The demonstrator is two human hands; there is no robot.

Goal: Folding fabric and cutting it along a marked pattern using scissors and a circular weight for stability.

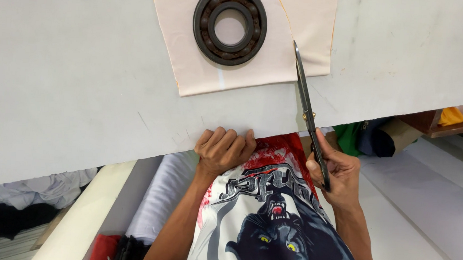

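Fabric (235, 71), a pale peach piece, lies flat on the grey table (74, 72) at about twelve o'clock from the hands, pinned under a dark bearing ring (230, 24). Its long axis runs nine to three. The right hand (336, 171) grips the handles of the scissors (307, 105), whose blades point toward eleven o'clock and meet the fabric's lower right edge beside an orange marked line. The left hand (225, 150) is curled over the table's near edge, holding nothing else, at about six o'clock from the fabric. The right hand, through the blades, is the nearer to the fabric.
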